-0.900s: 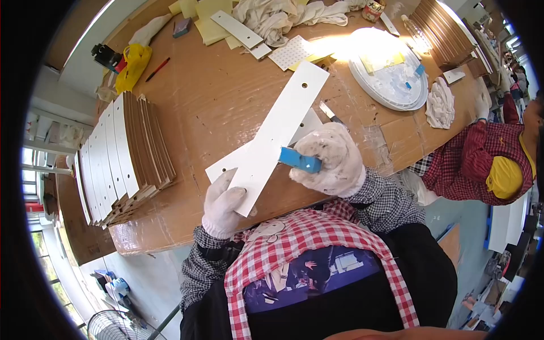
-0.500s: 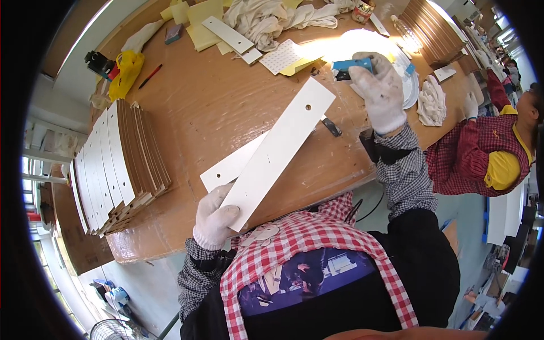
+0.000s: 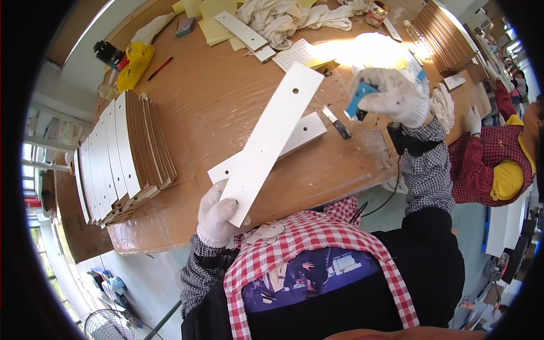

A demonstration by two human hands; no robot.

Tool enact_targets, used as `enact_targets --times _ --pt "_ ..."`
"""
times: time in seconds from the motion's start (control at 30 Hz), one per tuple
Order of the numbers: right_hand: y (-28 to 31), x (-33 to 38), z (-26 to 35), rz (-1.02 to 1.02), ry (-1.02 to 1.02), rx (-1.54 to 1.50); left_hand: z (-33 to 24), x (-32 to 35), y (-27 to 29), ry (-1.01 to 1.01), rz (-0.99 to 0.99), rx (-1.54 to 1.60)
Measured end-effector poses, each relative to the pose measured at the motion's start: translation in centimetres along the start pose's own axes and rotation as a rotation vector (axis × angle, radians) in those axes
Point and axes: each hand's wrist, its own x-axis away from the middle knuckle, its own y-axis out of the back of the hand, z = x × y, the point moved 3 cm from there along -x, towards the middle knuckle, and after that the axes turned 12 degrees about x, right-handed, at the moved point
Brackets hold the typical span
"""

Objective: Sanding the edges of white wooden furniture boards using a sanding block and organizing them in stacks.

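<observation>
My left hand (image 3: 216, 218), in a white glove, grips the lower end of a long white board (image 3: 276, 144) with a hole near its far end. The board is tilted up above the table, crossing over a second white board (image 3: 309, 131) that lies there with a hole toward each end. My right hand (image 3: 396, 97), gloved too and smudged with dark marks, pinches a small blue block (image 3: 361, 102) with a dark underside, to the right of the held board and apart from it. Below that hand lies a utility knife (image 3: 338, 123) with its blade out.
Stacked white-faced boards (image 3: 113, 150) stand at the table's left. A yellow bag (image 3: 136, 63) and red pen (image 3: 160, 68) lie farther back. White cloths (image 3: 275, 22) and yellow sheets (image 3: 215, 20) cover the far side. A co-worker (image 3: 493, 153) is at the right.
My right hand has come down and rightward, turning the blue block to a steeper tilt. The held board has swung slightly more upright, uncovering more of the board below and the knife.
</observation>
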Motion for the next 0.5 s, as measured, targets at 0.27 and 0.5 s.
enact_targets --times 0.27,0.5 --pt "-7.2 1.7 -2.7 0.046 -0.075 -0.511 -1.8 -1.0 -0.7 -0.107 -0.026 -0.010" --pt "-14.3 -0.3 1.3 0.183 0.133 -0.958 -1.7 -2.6 -1.3 -0.053 0.022 -0.111"
